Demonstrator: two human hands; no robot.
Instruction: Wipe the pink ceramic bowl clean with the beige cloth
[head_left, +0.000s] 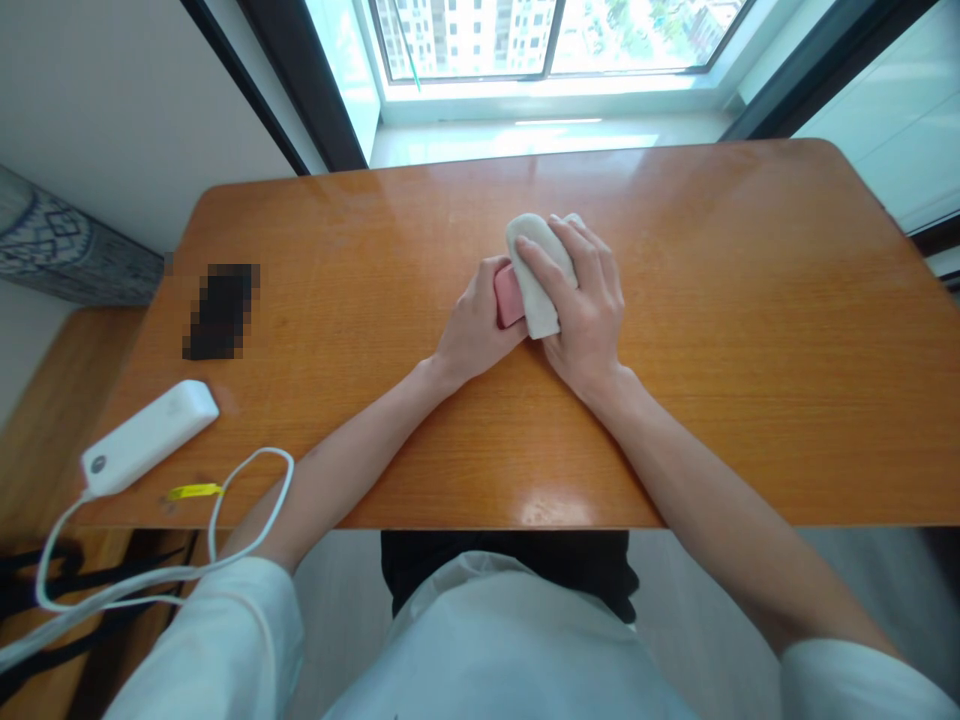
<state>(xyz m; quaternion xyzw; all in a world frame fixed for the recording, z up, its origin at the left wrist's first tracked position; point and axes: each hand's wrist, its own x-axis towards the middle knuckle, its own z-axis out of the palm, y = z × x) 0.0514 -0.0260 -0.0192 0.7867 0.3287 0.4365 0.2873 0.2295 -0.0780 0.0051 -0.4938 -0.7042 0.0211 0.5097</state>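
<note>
My left hand (480, 325) is closed around a small pink block-like object (509, 297) with rounded edges. Only one end of it shows, so its kind is unclear. An off-white folded cloth (536, 285) is in my right hand (589, 300), whose fingers curl over it. The cloth presses against the right side of the pink object and hides part of it. Both hands meet above the middle of the wooden table (360, 270). The fingertips of my left hand are partly hidden.
A white power strip (150, 437) lies at the table's left edge. Its white cable (259, 452) loops over my left forearm and carries a yellow tag (195, 491). Behind the strip is a blurred-out dark object (221, 312). A window (547, 40) stands beyond the far edge.
</note>
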